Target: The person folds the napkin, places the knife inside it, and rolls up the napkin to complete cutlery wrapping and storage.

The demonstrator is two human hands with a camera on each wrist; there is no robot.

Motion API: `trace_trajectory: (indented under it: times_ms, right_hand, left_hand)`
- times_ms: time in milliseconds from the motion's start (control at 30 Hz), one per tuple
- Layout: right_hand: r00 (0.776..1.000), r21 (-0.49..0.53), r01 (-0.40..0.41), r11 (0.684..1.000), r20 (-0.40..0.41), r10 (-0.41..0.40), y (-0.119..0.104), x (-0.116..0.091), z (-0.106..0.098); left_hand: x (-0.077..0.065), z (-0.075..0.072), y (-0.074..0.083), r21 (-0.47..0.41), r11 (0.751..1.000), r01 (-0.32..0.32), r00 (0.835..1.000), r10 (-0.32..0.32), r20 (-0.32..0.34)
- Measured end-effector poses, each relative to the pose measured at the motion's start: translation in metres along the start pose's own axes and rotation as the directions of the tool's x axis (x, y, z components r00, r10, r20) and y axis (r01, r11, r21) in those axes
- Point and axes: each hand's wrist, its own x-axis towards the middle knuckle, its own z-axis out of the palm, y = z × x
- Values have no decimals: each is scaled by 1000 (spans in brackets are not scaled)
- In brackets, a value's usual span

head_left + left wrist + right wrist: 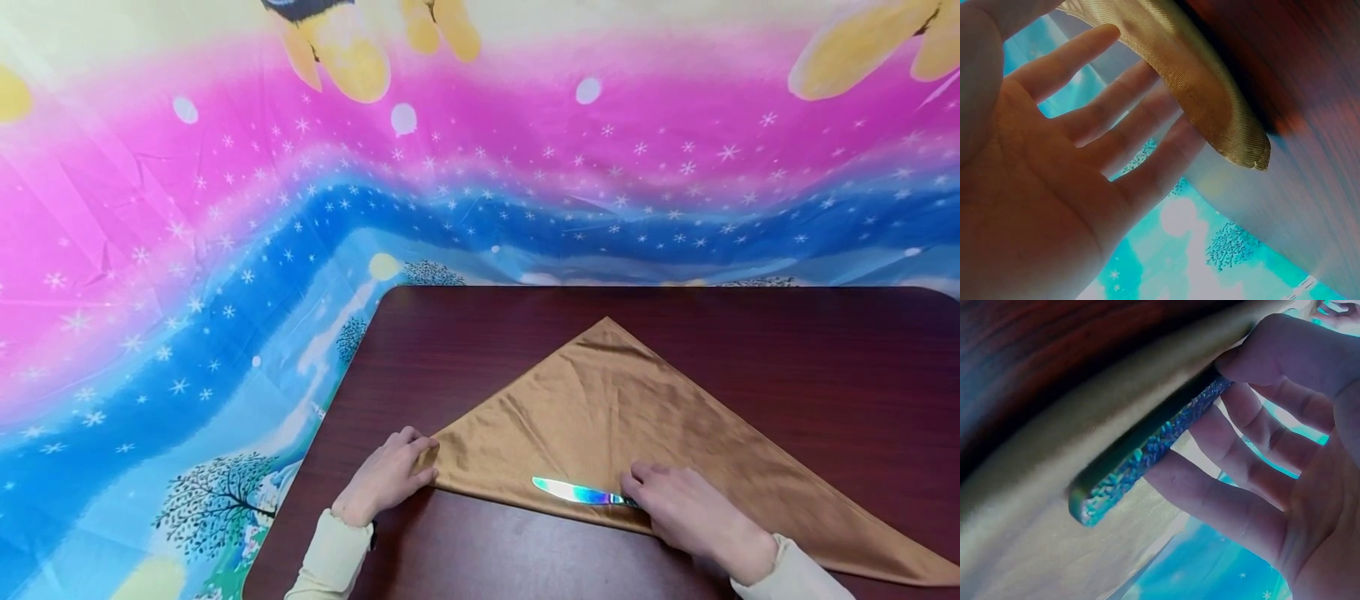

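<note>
My right hand point(690, 510) pinches bumpy-handled rainbow metal knife point(577, 491), lower centre; left hand point(386, 475), fingers mostly straight, touches corner of satiny gold triangular cloth point(645, 417), lower right; dark wood-grain table point(855, 367) beneath; snowflake-print sheet point(510, 142) across top.

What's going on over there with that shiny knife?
Someone's right hand holds a shiny knife by its handle, over a golden-brown cloth and close to its near edge. The knife points left. The left hand touches the cloth's left corner. The cloth lies in a triangle shape on a dark table.
</note>
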Motion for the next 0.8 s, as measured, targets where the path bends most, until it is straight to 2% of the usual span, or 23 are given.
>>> trace_trajectory:
  times_ms: [800]
  right_hand:
    - [1000, -29, -2, 1000, -7, 2, -7, -4, -5]
  left_hand:
    - [0, 0, 2, 23, 1000, -9, 1000, 9, -3]
